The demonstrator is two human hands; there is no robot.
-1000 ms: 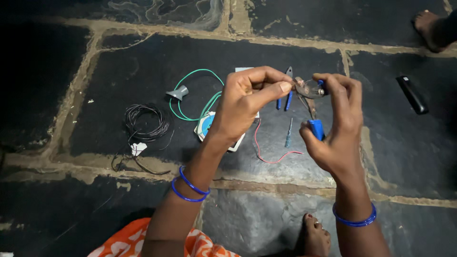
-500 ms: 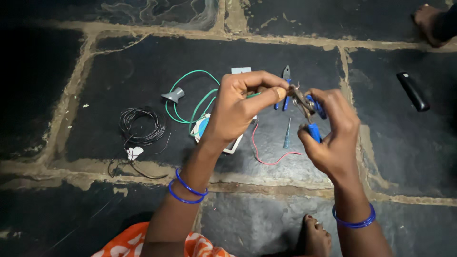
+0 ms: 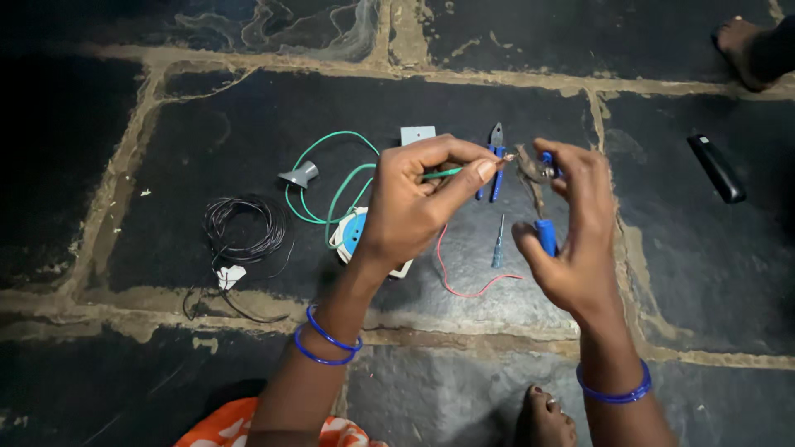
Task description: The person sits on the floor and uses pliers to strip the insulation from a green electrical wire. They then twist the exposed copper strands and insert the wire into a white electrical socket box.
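Both forearms reach fwd, raised, blue bangles at wrists. Left hand (image 3: 410, 211): thumb & forefinger pinched tight, other fingers curled. Right hand (image 3: 571, 228): grip closed, fingers wrapped, palm facing left. Fingertips nearly meet.

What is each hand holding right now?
Left hand: closed, pinching the green wire near its end.
Right hand: closed around blue-handled pliers.

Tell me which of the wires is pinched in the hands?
The green wire: the left hand pinches its end. The red wire and coiled black wire lie untouched on the floor.
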